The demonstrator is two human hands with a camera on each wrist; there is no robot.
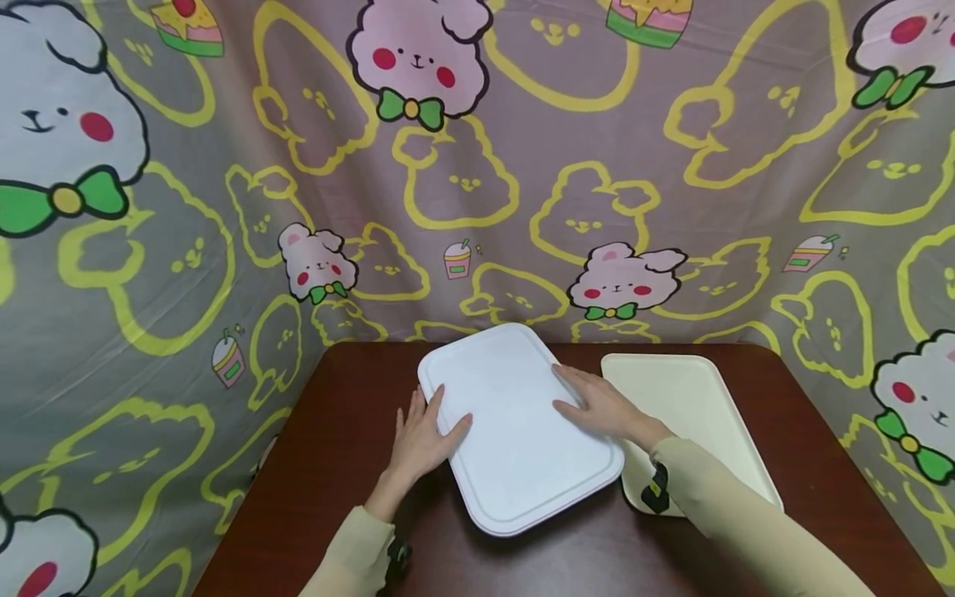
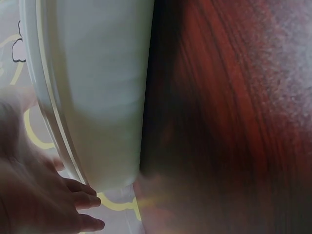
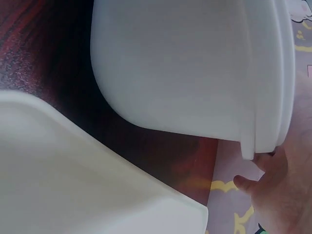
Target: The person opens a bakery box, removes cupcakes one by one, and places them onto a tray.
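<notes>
A deep white box with a white lid (image 1: pixel 515 423) stands at an angle on the table. My left hand (image 1: pixel 423 439) lies at its left edge, thumb over the lid's top and the other fingers spread along the rim. In the left wrist view, the fingers (image 2: pixel 90 201) reach past the rim beside the box wall (image 2: pixel 105 97). My right hand (image 1: pixel 600 404) rests on the lid's right edge with thumb and fingers extended. The right wrist view shows the box's rounded side (image 3: pixel 170 68) and that hand's fingertips (image 3: pixel 245 184) by the rim.
A shallow cream tray (image 1: pixel 686 398) lies on the dark red-brown table (image 1: pixel 336 431), to the right of the box and partly under my right forearm. A patterned cloth (image 1: pixel 477 191) with cartoon rabbits hangs behind the table and along its sides.
</notes>
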